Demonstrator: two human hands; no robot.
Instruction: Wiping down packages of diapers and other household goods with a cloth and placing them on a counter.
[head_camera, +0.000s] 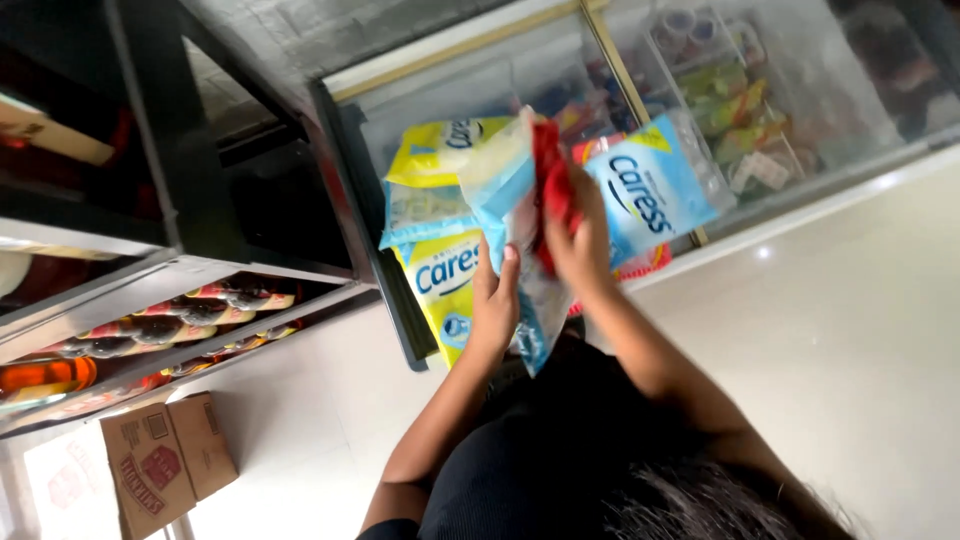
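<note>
- Two hands work one bundle of soft packs in front of you: your left hand (494, 300) lies flat with fingers up against a blue-and-white plastic pack (510, 215), steadying it from below.
- Your right hand (574, 232) is closed around a red packet (549, 170) that stands upright between the blue-and-white pack and a second blue pack (652, 192).
- That second blue pack has a yellow corner and tilts out to the right, touching your right hand's knuckles.
- Just behind the bundle, yellow-and-white packs (437, 150) sit stacked on the glass top; a lower one shows a blue label band.
- All of these rest over a chest freezer (470, 60) with a sliding glass lid and pale frame; inside, at the right, lie small green, yellow and red packets (735, 100), blurred.
- At the left, a dark shelf unit (170, 150) holds rows of bottles (150, 330) lying in metal trays.
- On the pale floor beneath stand two brown cardboard boxes (165, 460) with red printing.
</note>
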